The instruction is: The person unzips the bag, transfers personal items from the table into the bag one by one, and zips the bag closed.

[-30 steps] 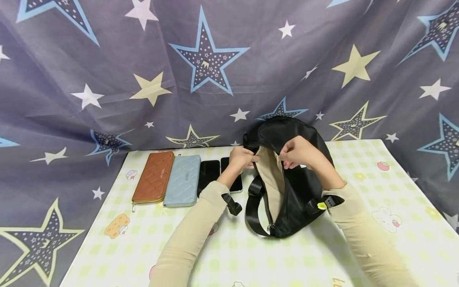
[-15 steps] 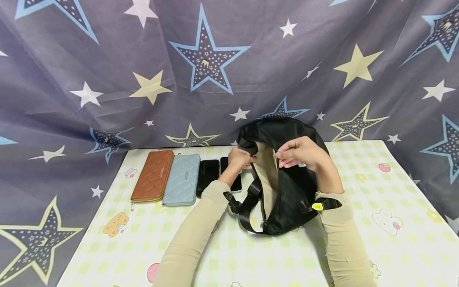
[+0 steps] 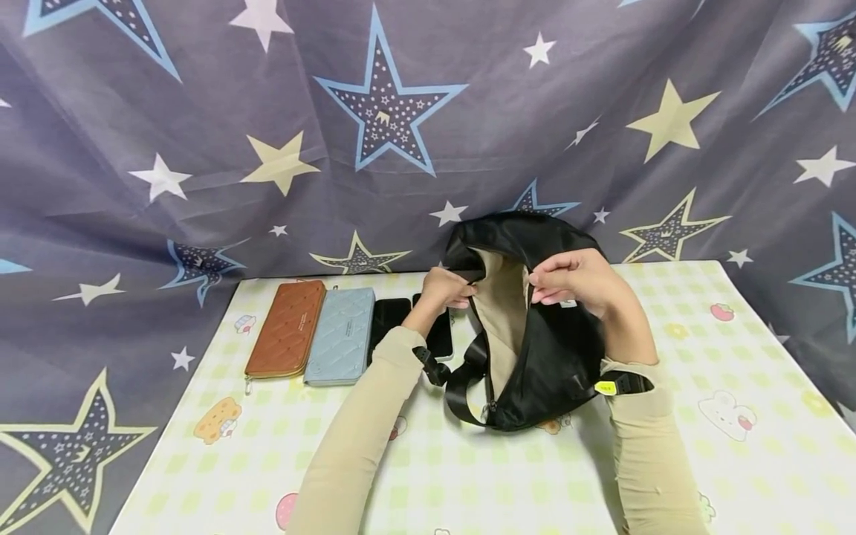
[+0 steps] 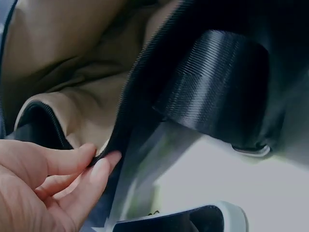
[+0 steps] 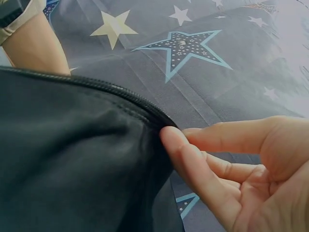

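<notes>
A black bag (image 3: 565, 357) with a beige lining (image 3: 498, 305) lies on the table, its zippered mouth spread apart. My left hand (image 3: 446, 290) pinches the left edge of the mouth; in the left wrist view, thumb and fingertips (image 4: 112, 158) meet on the zipper edge (image 4: 126, 96). On the opposite side my right hand (image 3: 578, 281) pinches the right edge, and the right wrist view has its thumb and finger closed on the zipper rim (image 5: 140, 101). A wide black strap (image 3: 463, 386) loops at the bag's lower left. The bottom of the bag's inside is not visible.
Left of the bag lie a brown quilted wallet (image 3: 285, 329), a light blue wallet (image 3: 341, 336) and two dark phones, one phone (image 3: 391, 316) partly behind my left sleeve, the other phone (image 3: 440, 336) under my left wrist. A star-print curtain (image 3: 200, 148) hangs behind the checked tablecloth (image 3: 508, 483).
The bag first shifted a little left, then back right. Its mouth is now wider, with my right hand moved slightly right and still pinching the edge. The wallets have stayed put.
</notes>
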A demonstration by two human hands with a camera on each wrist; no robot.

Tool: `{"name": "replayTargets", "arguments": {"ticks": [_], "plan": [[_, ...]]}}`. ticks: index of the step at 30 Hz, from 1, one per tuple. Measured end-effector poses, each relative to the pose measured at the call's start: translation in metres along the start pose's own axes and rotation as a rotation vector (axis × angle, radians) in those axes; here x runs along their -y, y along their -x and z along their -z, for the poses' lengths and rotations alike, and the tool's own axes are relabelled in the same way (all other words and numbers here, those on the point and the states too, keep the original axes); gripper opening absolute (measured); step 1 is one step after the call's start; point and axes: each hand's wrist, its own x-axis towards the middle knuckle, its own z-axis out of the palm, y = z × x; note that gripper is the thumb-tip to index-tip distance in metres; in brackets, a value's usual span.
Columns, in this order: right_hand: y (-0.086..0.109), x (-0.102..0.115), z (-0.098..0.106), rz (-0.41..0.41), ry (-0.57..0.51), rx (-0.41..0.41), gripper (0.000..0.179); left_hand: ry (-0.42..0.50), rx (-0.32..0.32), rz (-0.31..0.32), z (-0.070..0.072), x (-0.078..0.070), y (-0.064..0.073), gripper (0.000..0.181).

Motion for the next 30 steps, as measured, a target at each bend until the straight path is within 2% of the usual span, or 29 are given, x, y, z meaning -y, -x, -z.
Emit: {"name": "replayTargets", "arguments": {"ticks": [3,6,8,12,16,21,26,30], "plan": [[0.0,-0.001,0.001,0.006,-0.037,0.004,0.012,-0.099,-0.071,0.016,-0.005,-0.002,-0.004,0.025],[-0.001,-0.001,-0.001,0.01,-0.04,0.018,0.012,-0.172,-0.103,0.024,-0.007,-0.002,-0.008,0.021],[-0.002,0.0,-0.003,0.011,-0.031,0.03,0.009,-0.189,-0.099,0.023,-0.007,-0.003,-0.009,0.019],[-0.004,0.0,-0.005,0.004,-0.012,0.032,0.007,-0.174,-0.053,0.002,-0.003,-0.002,-0.006,0.016],[-0.003,-0.002,-0.005,-0.007,-0.01,0.017,0.008,-0.13,0.015,-0.049,0.003,-0.001,0.0,0.017],[-0.003,-0.003,-0.006,0.004,-0.006,0.022,0.009,-0.147,0.063,-0.11,0.011,0.0,0.006,0.015],[-0.004,-0.003,-0.006,0.027,-0.034,0.01,0.012,-0.24,0.065,-0.176,0.02,-0.003,0.011,0.01],[-0.006,-0.003,-0.005,0.034,-0.105,-0.012,0.016,-0.388,0.043,-0.282,0.029,-0.007,0.016,0.015]]}}
